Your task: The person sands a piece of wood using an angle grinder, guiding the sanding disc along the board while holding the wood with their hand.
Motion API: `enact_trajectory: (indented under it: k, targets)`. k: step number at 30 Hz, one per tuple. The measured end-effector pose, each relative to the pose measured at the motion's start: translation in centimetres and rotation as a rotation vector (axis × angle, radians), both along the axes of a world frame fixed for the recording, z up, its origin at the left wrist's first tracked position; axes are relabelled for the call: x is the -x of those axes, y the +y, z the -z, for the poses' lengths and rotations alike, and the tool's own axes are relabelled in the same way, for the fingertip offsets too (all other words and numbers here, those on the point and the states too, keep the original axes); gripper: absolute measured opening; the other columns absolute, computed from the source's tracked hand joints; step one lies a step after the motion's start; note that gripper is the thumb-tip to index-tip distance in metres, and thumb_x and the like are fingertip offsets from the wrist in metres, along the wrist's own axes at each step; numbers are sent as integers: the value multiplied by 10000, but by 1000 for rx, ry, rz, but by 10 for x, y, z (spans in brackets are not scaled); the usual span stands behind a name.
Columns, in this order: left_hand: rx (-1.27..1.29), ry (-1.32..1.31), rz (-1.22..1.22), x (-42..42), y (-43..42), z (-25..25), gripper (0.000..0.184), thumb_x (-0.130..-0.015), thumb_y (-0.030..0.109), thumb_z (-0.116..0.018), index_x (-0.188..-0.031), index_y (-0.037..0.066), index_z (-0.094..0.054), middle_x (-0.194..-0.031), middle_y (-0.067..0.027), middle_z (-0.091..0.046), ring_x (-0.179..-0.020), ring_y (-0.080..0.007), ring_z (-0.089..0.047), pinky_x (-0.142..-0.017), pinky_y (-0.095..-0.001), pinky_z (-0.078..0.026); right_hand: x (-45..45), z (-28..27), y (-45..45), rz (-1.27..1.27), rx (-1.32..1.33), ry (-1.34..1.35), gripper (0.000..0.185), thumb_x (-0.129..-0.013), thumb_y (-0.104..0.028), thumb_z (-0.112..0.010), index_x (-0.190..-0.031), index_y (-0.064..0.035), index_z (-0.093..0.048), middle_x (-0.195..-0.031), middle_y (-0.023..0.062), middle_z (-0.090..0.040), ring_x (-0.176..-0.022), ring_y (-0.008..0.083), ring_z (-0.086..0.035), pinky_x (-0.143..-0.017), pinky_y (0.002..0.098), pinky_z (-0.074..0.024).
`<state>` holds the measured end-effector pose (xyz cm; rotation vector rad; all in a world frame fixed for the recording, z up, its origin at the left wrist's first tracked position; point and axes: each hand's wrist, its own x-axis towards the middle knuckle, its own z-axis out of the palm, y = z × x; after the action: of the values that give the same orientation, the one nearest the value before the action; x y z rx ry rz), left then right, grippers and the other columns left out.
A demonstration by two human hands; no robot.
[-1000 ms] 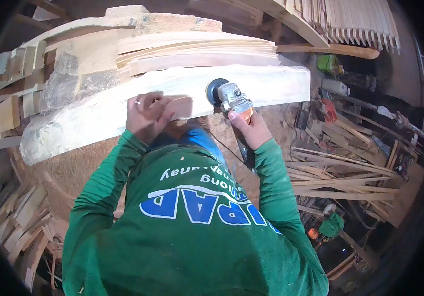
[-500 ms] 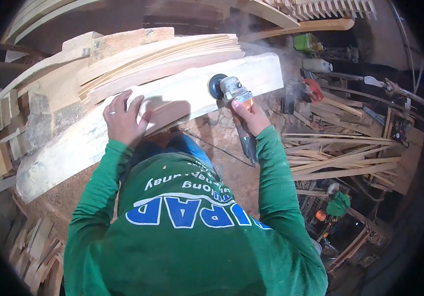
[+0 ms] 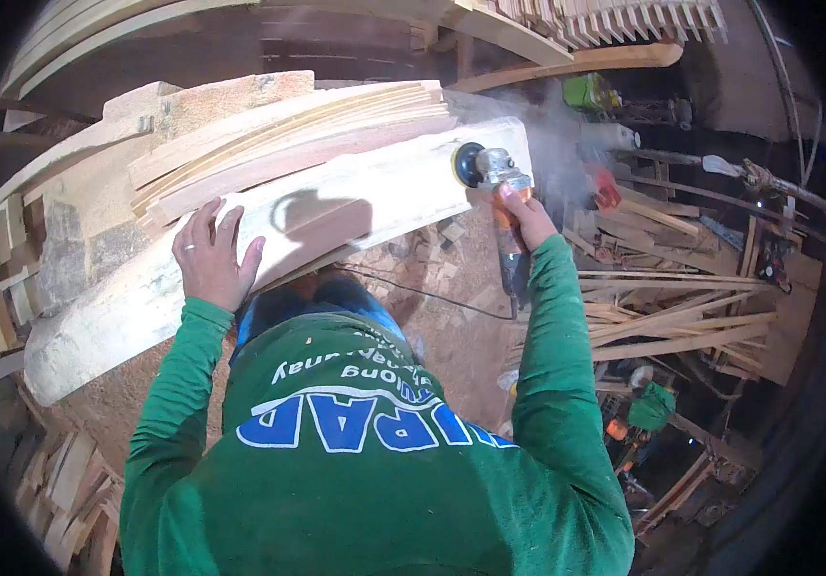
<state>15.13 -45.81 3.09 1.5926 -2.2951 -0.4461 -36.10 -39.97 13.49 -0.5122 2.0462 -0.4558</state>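
In my right hand (image 3: 530, 219) is an angle grinder (image 3: 501, 178) with a round disc (image 3: 469, 165). The disc is at the right end of a long pale board (image 3: 403, 178), tilted toward its surface. My fingers are wrapped round the grinder's orange and dark body. My left hand (image 3: 216, 259), with a ring on one finger, lies with fingers spread on the board's left half. A brownish strip (image 3: 307, 240) shows along the near edge, right of that hand, partly under a shadow. A dark cord (image 3: 423, 290) trails below the grinder.
Thin curved wood strips (image 3: 307, 139) are stacked along the board's far side. Loose wooden sticks (image 3: 682, 317) pile up at right, near a red object (image 3: 603, 185) and a green container (image 3: 586, 93). Offcuts (image 3: 72, 480) lie at lower left. Dust hangs past the board's right end.
My right hand has moved the grinder rightward along the board, nearer its right end. More dust shows there. My left hand stays on the board, and the whole view has shifted slightly.
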Motion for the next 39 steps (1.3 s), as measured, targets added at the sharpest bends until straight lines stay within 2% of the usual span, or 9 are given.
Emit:
enact_trajectory:
  k: [3,8,12,20,26,30,34,37,39]
  targets:
    - [-3,0,0,0,0,-4,557,-912,434,-794,-1385,174,-656,-1539,-94,-522,-1439,-324,-463,-1189,-556,-309,26,15,-2,43,149,-84,795,-943,-631,-774,-1342,50,-679,-1166,88,-726,-1035,169,-663,-938,322,-520]
    - [-1,-7,8,0,0,-3,546,-916,430,-793,-1380,173,-663,-1525,-95,-534,-1436,-320,-473,-1184,-552,-312,36,7,-15,107,188,3,807,-956,-640,-742,-1354,60,-688,-1191,97,-727,-1054,191,-660,-946,329,-506]
    - [33,5,23,-2,0,-5,519,-932,419,-763,-1372,163,-662,-1515,-103,-531,-1393,-319,-506,-1165,-537,-321,42,27,-6,-7,150,-25,780,-966,-632,-732,-1352,44,-691,-1185,95,-725,-1047,189,-659,-935,333,-516]
    - [56,-51,-27,-32,-1,-3,475,-959,346,-732,-1405,202,-656,-1529,-92,-535,-1433,-324,-479,-1208,-558,-284,-126,4,9,-255,123,-5,682,-991,-581,-724,-1347,1,-692,-1155,99,-734,-1049,189,-666,-963,361,-527]
    - [127,-154,-223,-124,-7,8,436,-991,327,-706,-1413,225,-669,-1528,-73,-540,-1437,-310,-481,-1220,-573,-273,-221,2,11,-394,57,-39,598,-995,-519,-738,-1280,6,-724,-1040,90,-770,-961,176,-700,-908,350,-550]
    - [188,-131,-359,-182,-4,2,439,-1008,318,-693,-1433,213,-654,-1518,-78,-549,-1418,-317,-499,-1209,-568,-291,-281,-1,10,-411,124,-148,531,-989,-417,-783,-1295,12,-712,-1090,94,-771,-1007,169,-694,-927,358,-547]
    - [232,-47,-411,-216,4,2,474,-1003,326,-703,-1458,215,-633,-1511,-73,-554,-1411,-318,-501,-1190,-548,-319,-334,-25,4,-560,99,-203,590,-975,-437,-796,-1333,15,-669,-1151,112,-760,-1048,181,-695,-970,354,-539]
    - [216,-10,-416,-226,12,1,482,-1001,338,-703,-1463,219,-629,-1511,-74,-550,-1414,-321,-497,-1195,-543,-319,-373,-23,4,-637,105,-184,623,-958,-462,-809,-1329,17,-665,-1151,124,-764,-1064,197,-705,-980,362,-546]
    - [206,-3,-420,-230,16,-3,476,-1005,337,-693,-1458,206,-633,-1515,-91,-544,-1413,-331,-497,-1195,-544,-325,-389,-2,12,-670,156,-211,672,-939,-501,-818,-1336,17,-662,-1166,171,-769,-1088,254,-729,-995,386,-553]
